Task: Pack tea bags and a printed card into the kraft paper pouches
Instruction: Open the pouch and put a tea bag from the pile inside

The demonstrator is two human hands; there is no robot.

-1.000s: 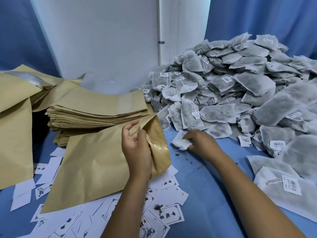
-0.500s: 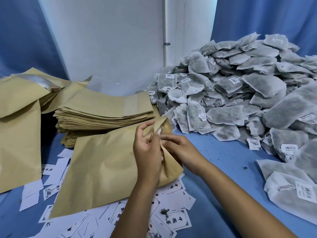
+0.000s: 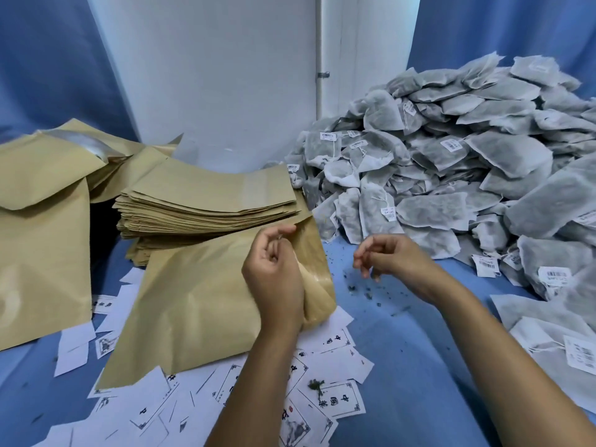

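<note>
The left hand [image 3: 274, 269] pinches the mouth of a kraft pouch [image 3: 193, 301], thumb and fingers curled on the upper flap so the opening gapes toward three o'clock. The right hand [image 3: 387, 256] hovers just beside that opening at three o'clock, fingers loosely curled and holding nothing. Whether anything lies inside the pouch cannot be told. At one o'clock from the hands rises a big heap of tea bags [image 3: 451, 162]; at eleven o'clock sits a stack of flat pouches [image 3: 206, 201]. Printed cards [image 3: 338, 401] lie scattered at six o'clock, under the forearms. Judging by the size of the heap and stack, most of the packing is left.
</note>
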